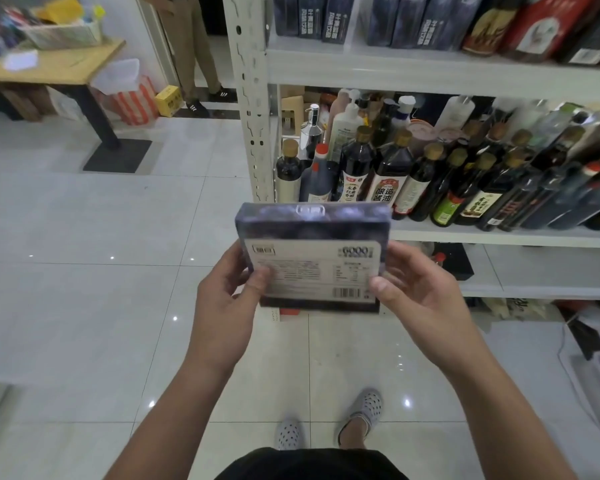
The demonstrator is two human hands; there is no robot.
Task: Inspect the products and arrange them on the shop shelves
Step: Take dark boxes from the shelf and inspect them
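I hold a flat dark-blue box (pixel 314 251) in front of me, its white printed back panel with a barcode facing up. My left hand (pixel 227 296) grips its left edge, thumb on the label. My right hand (pixel 418 292) grips its right edge, thumb near the barcode. The white metal shelf unit (pixel 430 72) stands just beyond. Its top shelf carries several matching dark-blue boxes (pixel 329 17) standing upright, with red boxes (pixel 534 26) to their right.
The middle shelf is packed with dark sauce bottles (pixel 388 174) and pump bottles. A lower shelf (pixel 534 271) holds a black box. A wooden table (pixel 54 65) with a basket stands far left, a striped bag beside it. A person's legs (pixel 194 53) stand behind. Clear bins sit low right.
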